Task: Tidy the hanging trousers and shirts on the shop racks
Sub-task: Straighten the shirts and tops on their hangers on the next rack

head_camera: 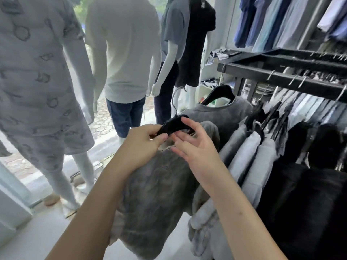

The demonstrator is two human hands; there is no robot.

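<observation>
A washed grey-brown shirt [157, 199] hangs off the rack in front of me on a black hanger [173, 123] with a metal hook. My left hand [142, 145] pinches the hanger's left arm together with the shirt's collar. To its right, my right hand [195, 147] has spread fingers, and its fingertips touch the underside of the hanger. Another grey shirt [225, 117] hangs on a black hanger at the end of the black rack [277, 76]. Light grey, dark and black garments [249, 158] fill the rack to the right.
Several dressed mannequins [124, 59] stand by the shop window at left and centre. Blue and grey shirts [272, 21] hang on an upper wall rail at top right. Pale floor [37, 239] lies at the lower left.
</observation>
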